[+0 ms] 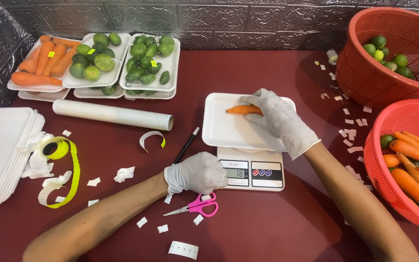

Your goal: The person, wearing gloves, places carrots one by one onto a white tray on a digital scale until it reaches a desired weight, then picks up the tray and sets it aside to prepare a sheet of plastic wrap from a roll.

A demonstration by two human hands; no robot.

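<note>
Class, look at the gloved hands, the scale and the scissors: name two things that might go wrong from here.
1. The left hand rests against the scale front; leaning on it might skew the reading while the right hand sets the carrot on the tray.
2. The open scissors lie just under the left hand and might nick the glove.

Right hand (280,119) covers one end of the carrot (242,110); the tray (229,128) hides the scale's (253,170) platform. Both baskets, far right (364,82) and near right (379,160), run off the edge.
</note>
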